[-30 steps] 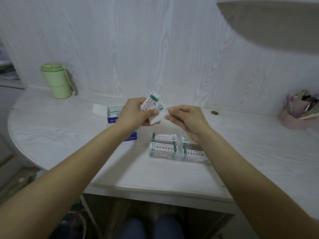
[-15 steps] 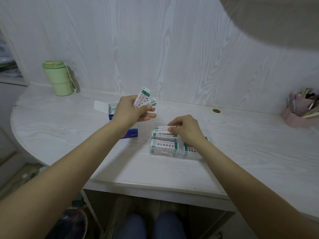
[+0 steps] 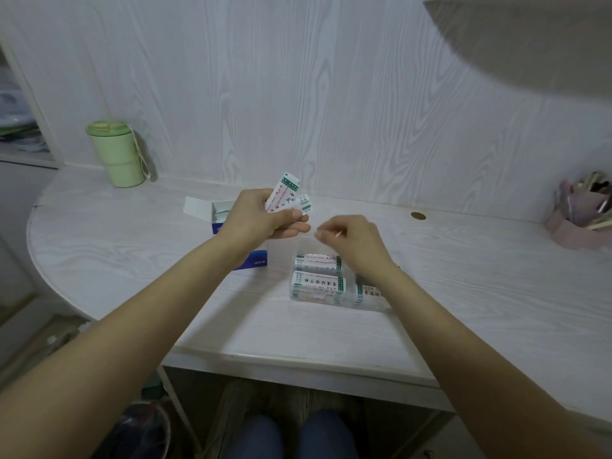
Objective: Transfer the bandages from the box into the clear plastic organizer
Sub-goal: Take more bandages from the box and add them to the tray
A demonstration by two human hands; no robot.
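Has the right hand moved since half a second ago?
Yes. The right hand has lifted off the bandages in the clear organizer and now hovers above its far edge, nearer the left hand.

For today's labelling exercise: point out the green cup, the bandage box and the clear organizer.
green cup [image 3: 116, 157], head view, middle of its side.
bandage box [image 3: 219, 214], head view, open end.
clear organizer [image 3: 299, 298], head view, near left wall.

A pale wood-grain surface [image 3: 463, 293] is carrying a green cup [image 3: 114, 153] at its far left corner, an open box [image 3: 228, 223] and a clear organizer [image 3: 331, 283] (bandages inside) mid-surface, and a pink holder [image 3: 576, 223] sitting at the right edge.
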